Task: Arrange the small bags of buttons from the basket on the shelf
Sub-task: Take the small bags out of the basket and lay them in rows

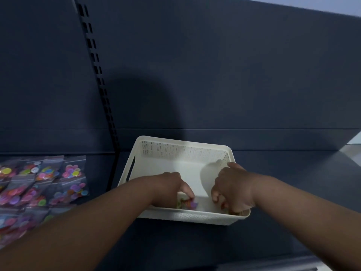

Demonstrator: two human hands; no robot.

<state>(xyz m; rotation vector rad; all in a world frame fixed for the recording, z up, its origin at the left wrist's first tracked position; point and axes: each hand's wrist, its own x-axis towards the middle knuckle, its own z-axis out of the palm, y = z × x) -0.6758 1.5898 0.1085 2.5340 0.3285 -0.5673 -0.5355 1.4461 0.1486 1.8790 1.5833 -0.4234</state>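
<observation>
A white perforated basket [181,151] stands on the dark shelf [283,173]. Both my hands reach down into its near end. My left hand [173,188] pinches a small clear bag of colourful buttons [188,204] against the basket floor. My right hand [232,188] has its fingers curled down into the near right corner, where a little of another bag [237,212] shows under it; the hand hides the contact. Several bags of buttons [48,182] lie in overlapping rows on the shelf to the left.
A slotted upright [97,75] runs down the dark back panel between the two shelf sections. Most of the basket floor is bare. Dark shelf surface extends to the right of the basket, up to the shelf's right end [349,151].
</observation>
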